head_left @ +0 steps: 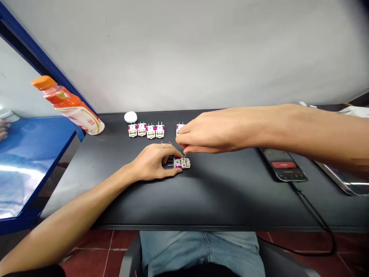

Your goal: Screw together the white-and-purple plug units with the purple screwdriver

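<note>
Item: small white-and-magenta part, lying mid-way along the dark surface
Left hand: fingers curled round the part's left end, holding it down
Right hand: fingers pressed together just above the part
Behind: row of four like parts; orange bottle; phone to the right
</note>
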`<state>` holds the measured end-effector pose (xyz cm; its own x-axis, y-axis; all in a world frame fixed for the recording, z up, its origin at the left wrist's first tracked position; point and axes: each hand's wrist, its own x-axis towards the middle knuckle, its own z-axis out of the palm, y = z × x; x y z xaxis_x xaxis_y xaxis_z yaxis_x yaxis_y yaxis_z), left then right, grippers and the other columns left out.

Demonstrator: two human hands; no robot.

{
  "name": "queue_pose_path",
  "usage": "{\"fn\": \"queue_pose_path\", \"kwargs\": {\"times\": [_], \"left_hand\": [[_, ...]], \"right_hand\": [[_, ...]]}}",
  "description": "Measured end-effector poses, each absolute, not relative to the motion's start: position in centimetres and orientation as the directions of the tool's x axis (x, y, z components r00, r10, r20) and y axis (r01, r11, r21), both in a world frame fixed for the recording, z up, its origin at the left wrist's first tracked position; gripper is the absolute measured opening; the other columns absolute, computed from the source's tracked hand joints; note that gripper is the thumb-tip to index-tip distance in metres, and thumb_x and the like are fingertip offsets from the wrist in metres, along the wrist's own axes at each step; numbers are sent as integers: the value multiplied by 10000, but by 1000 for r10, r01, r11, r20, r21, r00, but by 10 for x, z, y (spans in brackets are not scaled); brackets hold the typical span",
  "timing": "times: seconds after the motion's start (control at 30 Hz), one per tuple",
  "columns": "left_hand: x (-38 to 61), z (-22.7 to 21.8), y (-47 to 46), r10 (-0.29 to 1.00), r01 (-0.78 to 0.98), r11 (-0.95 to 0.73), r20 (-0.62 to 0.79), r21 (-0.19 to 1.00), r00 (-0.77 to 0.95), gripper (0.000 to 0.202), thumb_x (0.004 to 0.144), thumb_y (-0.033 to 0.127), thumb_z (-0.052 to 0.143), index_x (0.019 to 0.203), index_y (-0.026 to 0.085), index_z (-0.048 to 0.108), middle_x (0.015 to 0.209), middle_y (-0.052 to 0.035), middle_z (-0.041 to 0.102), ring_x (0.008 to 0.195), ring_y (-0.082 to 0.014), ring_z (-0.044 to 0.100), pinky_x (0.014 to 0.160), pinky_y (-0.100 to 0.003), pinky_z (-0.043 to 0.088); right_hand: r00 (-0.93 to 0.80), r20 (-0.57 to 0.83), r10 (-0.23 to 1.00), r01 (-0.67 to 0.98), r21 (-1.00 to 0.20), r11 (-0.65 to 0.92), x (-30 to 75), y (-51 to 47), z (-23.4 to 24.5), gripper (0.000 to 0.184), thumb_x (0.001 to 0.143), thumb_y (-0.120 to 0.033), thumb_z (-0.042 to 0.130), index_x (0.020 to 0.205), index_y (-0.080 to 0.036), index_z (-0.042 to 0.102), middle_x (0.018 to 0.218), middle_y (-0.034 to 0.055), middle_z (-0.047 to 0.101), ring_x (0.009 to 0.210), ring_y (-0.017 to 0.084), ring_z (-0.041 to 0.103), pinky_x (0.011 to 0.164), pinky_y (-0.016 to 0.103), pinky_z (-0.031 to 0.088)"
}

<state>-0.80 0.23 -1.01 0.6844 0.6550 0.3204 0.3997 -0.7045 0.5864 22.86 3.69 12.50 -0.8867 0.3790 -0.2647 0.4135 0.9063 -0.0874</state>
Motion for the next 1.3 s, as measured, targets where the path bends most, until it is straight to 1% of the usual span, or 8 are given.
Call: {"fn": "queue_pose_path", "kwargs": {"times": [0.23, 0.43, 0.5, 0.67, 0.83, 1.0, 1.17, 1.3], "left_hand": [[-10, -13, 2, 662, 405, -695, 311, 593, 682, 275, 899, 279, 888, 1161, 211, 837, 903, -2, 799, 685, -143, 670, 693, -272, 504], [-9, -13, 3, 637, 405, -723, 313, 560, 705, 194, 932, 319, 856, 1093, 212, 835, 843, 3, 750, 696, -151, 652, 695, -282, 479], [-9, -12, 3, 638, 409, -721, 307, 559, 706, 191, 941, 324, 841, 1092, 207, 834, 860, -5, 753, 706, -156, 651, 690, -286, 473], [-8, -11, 2, 661, 413, -690, 287, 594, 693, 279, 922, 307, 864, 1185, 217, 841, 845, 6, 745, 697, -151, 647, 701, -279, 497], [-9, -11, 2, 651, 417, -704, 288, 574, 703, 202, 936, 316, 834, 1112, 216, 831, 849, 1, 737, 720, -160, 652, 692, -280, 484], [-9, -12, 2, 663, 429, -697, 288, 574, 691, 254, 921, 330, 854, 1144, 212, 826, 834, 10, 730, 668, -151, 622, 673, -278, 472], [-9, -15, 3, 666, 431, -698, 297, 573, 684, 164, 931, 355, 830, 959, 201, 781, 761, 19, 692, 634, -147, 600, 637, -279, 437], [-11, -15, 2, 657, 433, -706, 293, 560, 694, 241, 928, 351, 845, 1123, 213, 820, 771, 25, 692, 649, -153, 615, 670, -281, 468]], "right_hand": [[-937, -275, 216, 255, -118, 960, 227, 35, 129, 194, 1033, -87, 495, 981, -194, 649, 1075, 76, 701, 803, 178, 537, 756, 362, 418], [-800, -403, 444, 425, 140, 894, 222, 24, 137, 245, 1143, -347, 541, 980, -212, 663, 709, 4, 603, 581, 173, 400, 621, 376, 280], [-795, -398, 457, 419, 185, 889, 224, 24, 137, 311, 1158, -413, 514, 1002, -202, 679, 735, 22, 629, 588, 181, 406, 626, 384, 279], [-862, -380, 335, 361, 4, 933, 227, 21, 137, 190, 1061, -113, 494, 1038, -198, 661, 980, 56, 729, 692, 174, 529, 683, 365, 366], [-810, -365, 458, 417, 190, 889, 224, 18, 137, 299, 1165, -366, 501, 965, -217, 664, 737, 19, 666, 543, 169, 387, 598, 382, 260], [-925, -248, 287, 315, -79, 946, 229, 25, 129, 163, 1095, -161, 515, 1103, -196, 674, 1156, 83, 777, 703, 155, 580, 662, 346, 380], [-905, -240, 352, 360, 9, 933, 225, 26, 119, 219, 1170, -319, 497, 1071, -209, 658, 834, 19, 713, 574, 157, 450, 600, 342, 276], [-950, -163, 266, 277, -50, 960, 231, 27, 115, 148, 1086, -165, 549, 1164, -182, 673, 1235, 102, 756, 658, 132, 525, 618, 322, 330]]}}
